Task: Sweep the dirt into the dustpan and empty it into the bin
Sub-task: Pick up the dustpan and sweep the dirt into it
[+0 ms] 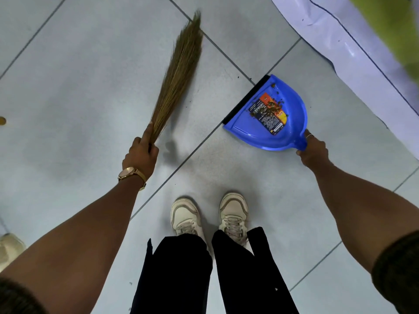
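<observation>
My left hand (141, 152) grips the bound end of a straw hand broom (178, 73), whose bristles point up and away over the grey floor tiles. My right hand (314, 150) holds the short handle of a blue dustpan (247, 126) with a black rubber lip. Brown dirt crumbs (272, 105) lie inside the pan on its printed label. A few specks of dirt (238, 77) lie on the tile just beyond the lip. The broom is well to the left of the pan, not touching it. No bin is visible.
My two white shoes (208, 216) stand on the tiles below the pan. A white sheet with a dark line (340, 37) and a green blurred shape (390, 26) fill the top right. A small brown object (2, 120) sits at the left edge.
</observation>
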`<state>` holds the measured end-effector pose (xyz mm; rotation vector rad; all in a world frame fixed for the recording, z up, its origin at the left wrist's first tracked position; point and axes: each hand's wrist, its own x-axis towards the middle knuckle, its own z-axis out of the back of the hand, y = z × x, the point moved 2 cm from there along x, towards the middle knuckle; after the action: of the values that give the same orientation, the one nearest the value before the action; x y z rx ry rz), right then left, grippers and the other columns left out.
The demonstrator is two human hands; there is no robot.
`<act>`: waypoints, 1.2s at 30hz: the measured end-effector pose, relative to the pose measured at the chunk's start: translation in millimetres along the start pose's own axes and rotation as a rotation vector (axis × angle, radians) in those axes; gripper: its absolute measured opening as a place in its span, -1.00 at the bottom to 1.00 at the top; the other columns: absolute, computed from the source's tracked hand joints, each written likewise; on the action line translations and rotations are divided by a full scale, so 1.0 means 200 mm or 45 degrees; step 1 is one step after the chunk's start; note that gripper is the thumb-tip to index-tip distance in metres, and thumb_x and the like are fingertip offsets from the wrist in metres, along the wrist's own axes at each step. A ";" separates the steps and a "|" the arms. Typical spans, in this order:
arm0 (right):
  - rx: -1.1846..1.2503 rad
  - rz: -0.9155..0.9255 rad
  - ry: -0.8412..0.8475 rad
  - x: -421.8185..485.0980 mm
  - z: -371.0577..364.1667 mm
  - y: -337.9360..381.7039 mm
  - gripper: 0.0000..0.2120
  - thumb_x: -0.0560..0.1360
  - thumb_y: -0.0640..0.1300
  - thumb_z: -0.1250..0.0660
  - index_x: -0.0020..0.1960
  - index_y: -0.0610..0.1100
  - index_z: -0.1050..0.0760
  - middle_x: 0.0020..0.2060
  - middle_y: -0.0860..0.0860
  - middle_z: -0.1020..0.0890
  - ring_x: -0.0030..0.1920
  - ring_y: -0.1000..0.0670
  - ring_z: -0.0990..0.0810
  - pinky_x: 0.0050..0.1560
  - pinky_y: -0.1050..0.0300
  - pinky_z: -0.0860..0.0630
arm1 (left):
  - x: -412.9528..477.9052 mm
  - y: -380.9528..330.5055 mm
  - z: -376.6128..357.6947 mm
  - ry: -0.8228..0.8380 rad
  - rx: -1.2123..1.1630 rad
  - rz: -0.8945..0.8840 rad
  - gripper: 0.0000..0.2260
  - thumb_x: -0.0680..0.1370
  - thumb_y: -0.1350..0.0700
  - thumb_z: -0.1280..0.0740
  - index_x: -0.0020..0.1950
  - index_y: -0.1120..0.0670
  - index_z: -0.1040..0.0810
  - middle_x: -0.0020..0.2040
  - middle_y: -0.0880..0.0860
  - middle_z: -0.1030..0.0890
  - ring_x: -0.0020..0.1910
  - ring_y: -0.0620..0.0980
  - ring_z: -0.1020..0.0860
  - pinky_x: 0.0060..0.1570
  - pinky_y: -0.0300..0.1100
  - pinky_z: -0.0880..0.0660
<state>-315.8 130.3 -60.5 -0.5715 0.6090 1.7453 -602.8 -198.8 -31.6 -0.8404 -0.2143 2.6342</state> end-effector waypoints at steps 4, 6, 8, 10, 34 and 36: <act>0.007 -0.004 -0.053 0.00 -0.04 -0.02 -0.33 0.49 -0.33 -0.34 0.52 -0.12 -0.17 0.29 -0.28 -0.52 0.31 -0.33 -0.45 0.31 -0.14 -0.39 | -0.01 0.02 -0.02 -0.005 0.002 -0.010 -0.46 0.61 0.11 -0.15 0.55 -0.15 -0.07 0.11 0.23 -0.48 -0.12 0.26 -0.50 -0.23 0.00 -0.39; -0.004 0.013 -0.068 0.02 -0.02 -0.02 -0.34 0.48 -0.31 -0.34 0.52 -0.12 -0.19 0.29 -0.27 -0.52 0.31 -0.33 -0.45 0.32 -0.15 -0.39 | -0.03 0.03 -0.02 -0.009 -0.006 -0.008 -0.46 0.61 0.12 -0.14 0.56 -0.13 -0.06 0.10 0.24 -0.48 -0.19 0.18 -0.45 -0.25 -0.01 -0.38; -0.008 0.040 -0.064 0.05 0.00 -0.02 -0.36 0.47 -0.31 -0.34 0.50 -0.12 -0.22 0.27 -0.26 -0.54 0.29 -0.32 -0.46 0.30 -0.15 -0.41 | -0.05 0.04 -0.03 -0.012 -0.019 -0.010 -0.46 0.61 0.12 -0.14 0.56 -0.13 -0.05 0.08 0.24 -0.49 -0.19 0.17 -0.45 -0.25 0.01 -0.41; -0.016 0.046 -0.047 0.08 0.02 0.00 -0.38 0.47 -0.30 -0.35 0.48 -0.12 -0.24 0.25 -0.25 -0.55 0.26 -0.32 -0.48 0.28 -0.15 -0.43 | -0.07 0.05 -0.04 -0.008 -0.028 -0.001 -0.46 0.61 0.12 -0.14 0.56 -0.14 -0.05 0.07 0.24 -0.49 -0.17 0.22 -0.49 -0.21 0.06 -0.46; -0.460 0.515 0.012 0.02 -0.07 0.56 -0.40 0.49 -0.41 -0.20 0.50 -0.12 -0.23 0.17 -0.24 -0.57 0.21 -0.30 -0.53 0.32 -0.17 -0.39 | -0.42 0.26 0.08 -0.267 -0.292 0.311 -0.46 0.62 0.16 -0.12 0.55 -0.16 -0.06 0.20 0.21 -0.49 0.04 0.30 -0.51 -0.02 0.13 -0.46; -0.437 0.504 0.031 -0.06 -0.10 0.49 -0.37 0.49 -0.40 -0.22 0.51 -0.10 -0.20 0.15 -0.23 -0.58 0.18 -0.30 -0.54 0.31 -0.14 -0.39 | -0.46 0.27 0.10 -0.269 -0.295 0.319 -0.46 0.62 0.16 -0.11 0.56 -0.15 -0.05 0.18 0.22 -0.48 0.02 0.30 -0.51 -0.03 0.13 -0.46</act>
<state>-406.0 86.8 -56.2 -0.7470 0.4613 2.2430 -560.4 -283.9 19.3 -0.6964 -0.5085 2.9772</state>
